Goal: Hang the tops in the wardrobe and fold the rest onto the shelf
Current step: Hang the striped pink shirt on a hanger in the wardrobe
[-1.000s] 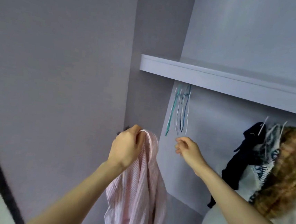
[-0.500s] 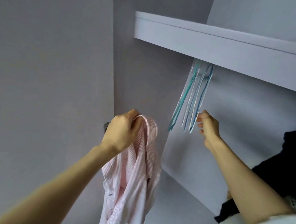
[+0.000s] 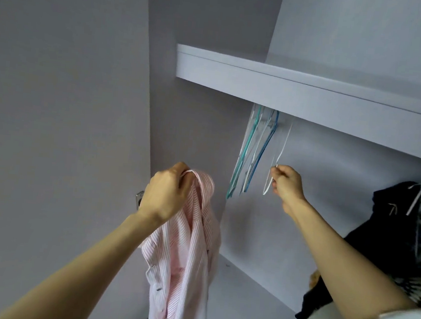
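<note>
My left hand (image 3: 166, 190) grips the collar of a pink-and-white striped shirt (image 3: 185, 265), which hangs down limp in front of the wardrobe. My right hand (image 3: 286, 183) pinches the lower edge of a white wire hanger (image 3: 277, 158), pulled a little to the right of a bunch of several teal, blue and white hangers (image 3: 253, 148). All hang from under the wardrobe shelf (image 3: 288, 92); the rail itself is hidden behind the shelf's front edge.
Dark and patterned garments (image 3: 402, 242) hang on hangers at the right end of the wardrobe. A metal hinge (image 3: 139, 198) sits on the left side panel behind my left wrist. The wardrobe's grey floor panel (image 3: 241, 303) lies below.
My right hand has taken hold of one white hanger and drawn it right, away from the bunch. The view has tilted slightly; the shirt stays in my left hand.
</note>
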The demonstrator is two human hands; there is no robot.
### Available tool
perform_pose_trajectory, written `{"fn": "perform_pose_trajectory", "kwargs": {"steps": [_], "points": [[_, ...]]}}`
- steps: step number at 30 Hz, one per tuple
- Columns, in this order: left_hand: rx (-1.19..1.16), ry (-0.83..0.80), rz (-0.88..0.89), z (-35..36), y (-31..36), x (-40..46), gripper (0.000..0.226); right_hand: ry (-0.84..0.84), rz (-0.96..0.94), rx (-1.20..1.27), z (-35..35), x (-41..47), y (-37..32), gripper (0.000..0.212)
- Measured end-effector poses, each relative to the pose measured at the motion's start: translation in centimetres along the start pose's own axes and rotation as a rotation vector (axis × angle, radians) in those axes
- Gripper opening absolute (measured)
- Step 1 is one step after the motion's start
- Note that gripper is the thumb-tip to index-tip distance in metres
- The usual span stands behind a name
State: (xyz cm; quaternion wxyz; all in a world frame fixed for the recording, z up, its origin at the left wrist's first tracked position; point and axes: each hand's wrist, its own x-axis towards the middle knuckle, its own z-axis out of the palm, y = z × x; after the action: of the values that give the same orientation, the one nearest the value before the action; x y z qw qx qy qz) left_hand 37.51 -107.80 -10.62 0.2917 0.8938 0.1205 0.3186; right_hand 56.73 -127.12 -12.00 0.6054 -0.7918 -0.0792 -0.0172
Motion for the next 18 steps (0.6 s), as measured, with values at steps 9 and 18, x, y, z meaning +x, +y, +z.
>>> {"fn": "perform_pose_trajectory", "kwargs": {"steps": [9, 18], "points": [[-0.049, -0.245, -0.024, -1.8, -0.7, -3.4, 0.03, 0.021, 0.106, 0.087, -2.3, -9.0, 2.4, 0.025], [-0.106, -0.406, -0.064, -3.2, -2.4, -8.3, 0.024, -0.014, 0.303, 0.286, -2.7, -20.2, 2.7, 0.012]]}}
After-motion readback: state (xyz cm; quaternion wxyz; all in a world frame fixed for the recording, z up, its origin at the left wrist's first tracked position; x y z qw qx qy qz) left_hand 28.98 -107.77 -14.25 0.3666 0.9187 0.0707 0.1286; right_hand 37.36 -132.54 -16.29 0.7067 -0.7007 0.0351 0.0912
